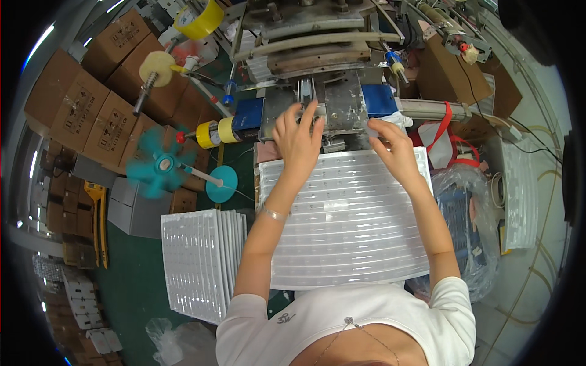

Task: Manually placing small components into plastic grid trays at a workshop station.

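My left hand (298, 139) reaches over the front of a metal press bed (345, 100). Its fingers are spread, with the tips at a slot in the metal where a small shiny piece (306, 87) lies. To the right, my right hand (394, 149) hovers by the bed's front corner, thumb and forefinger curved with a gap between them. Nothing shows clearly in either hand. Below both hands stretches a large white ribbed plastic tray (348, 244) with rows of small clear parts, too fine to make out singly.
A stack of similar white trays (198, 262) stands at the left. Behind it are a turquoise fan (165, 163) and cardboard boxes (79, 110). Yellow tape rolls (207, 135) sit left of the press. A plastic-wrapped blue crate (455, 226) and red straps (441, 128) are at the right.
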{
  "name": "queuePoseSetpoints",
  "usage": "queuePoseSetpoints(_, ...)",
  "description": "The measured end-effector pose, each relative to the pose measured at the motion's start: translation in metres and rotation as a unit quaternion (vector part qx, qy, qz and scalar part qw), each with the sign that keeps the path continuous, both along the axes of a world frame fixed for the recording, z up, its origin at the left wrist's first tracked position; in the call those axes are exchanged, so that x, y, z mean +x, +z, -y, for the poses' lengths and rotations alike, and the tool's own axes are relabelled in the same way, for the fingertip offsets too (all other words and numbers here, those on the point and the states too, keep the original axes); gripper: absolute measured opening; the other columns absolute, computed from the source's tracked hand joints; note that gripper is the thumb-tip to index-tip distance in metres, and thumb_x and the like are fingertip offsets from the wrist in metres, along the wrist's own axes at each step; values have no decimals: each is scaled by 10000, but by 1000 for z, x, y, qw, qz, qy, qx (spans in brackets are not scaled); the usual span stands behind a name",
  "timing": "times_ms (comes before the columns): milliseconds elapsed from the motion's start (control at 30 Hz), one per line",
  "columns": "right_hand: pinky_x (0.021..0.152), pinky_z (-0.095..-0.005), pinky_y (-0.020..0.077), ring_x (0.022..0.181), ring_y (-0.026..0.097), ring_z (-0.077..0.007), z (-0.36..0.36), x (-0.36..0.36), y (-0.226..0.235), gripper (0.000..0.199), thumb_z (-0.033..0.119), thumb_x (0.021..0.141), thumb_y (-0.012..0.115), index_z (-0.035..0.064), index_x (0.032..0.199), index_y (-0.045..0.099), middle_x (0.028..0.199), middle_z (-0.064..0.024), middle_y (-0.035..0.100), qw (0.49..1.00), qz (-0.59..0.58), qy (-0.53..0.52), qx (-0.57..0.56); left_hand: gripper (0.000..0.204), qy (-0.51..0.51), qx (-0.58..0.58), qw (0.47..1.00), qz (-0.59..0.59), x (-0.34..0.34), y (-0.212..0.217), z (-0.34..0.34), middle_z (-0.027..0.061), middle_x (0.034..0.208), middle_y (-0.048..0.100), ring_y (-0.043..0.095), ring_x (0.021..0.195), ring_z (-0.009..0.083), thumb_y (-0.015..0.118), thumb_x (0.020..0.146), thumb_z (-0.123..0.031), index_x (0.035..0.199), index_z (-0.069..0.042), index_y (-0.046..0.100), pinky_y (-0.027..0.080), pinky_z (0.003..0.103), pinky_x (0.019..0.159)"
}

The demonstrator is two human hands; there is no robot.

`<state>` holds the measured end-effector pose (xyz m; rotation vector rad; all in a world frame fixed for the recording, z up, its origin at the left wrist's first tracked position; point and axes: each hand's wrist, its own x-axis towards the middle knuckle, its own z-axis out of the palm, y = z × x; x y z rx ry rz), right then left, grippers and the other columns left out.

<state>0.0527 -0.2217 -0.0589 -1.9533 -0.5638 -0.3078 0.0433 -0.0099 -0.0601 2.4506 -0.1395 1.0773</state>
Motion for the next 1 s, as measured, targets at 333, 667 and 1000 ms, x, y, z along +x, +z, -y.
queuePoseSetpoints(333, 688, -325, 536, 855, 652, -254, -55, 57, 21, 236, 83, 814, 649, 39, 1046, 634, 1023, -107, 656, 973, 212, -78, -51, 254, -32, 77, 994, 66, 31, 16, 13, 21, 832, 591, 518, 838, 194, 689, 779, -188, 1017, -123, 632, 319, 372, 820)
queuePoseSetpoints(667, 810, -380, 484, 926, 608, -286, -67, 89, 6, 239, 149, 801, 635, 84, 1031, 631, 1038, -88, 643, 946, 276, -123, -118, 218, -124, -201, 966, -103, -59, -7, 1, 66, 736, 590, 539, 628, 149, 690, 815, -205, 916, -27, 617, 444, 270, 566)
queuePoseSetpoints(1000, 614, -344, 503, 709, 620, -268, -18, -12, -23, 142, 98, 822, 595, 84, 956, 640, 854, -93, 620, 992, 24, 58, -109, 188, -152, -278, 942, -106, -79, -8, -10, 47, 746, 580, 506, 637, 122, 675, 831, -183, 866, -19, 591, 429, 251, 598)
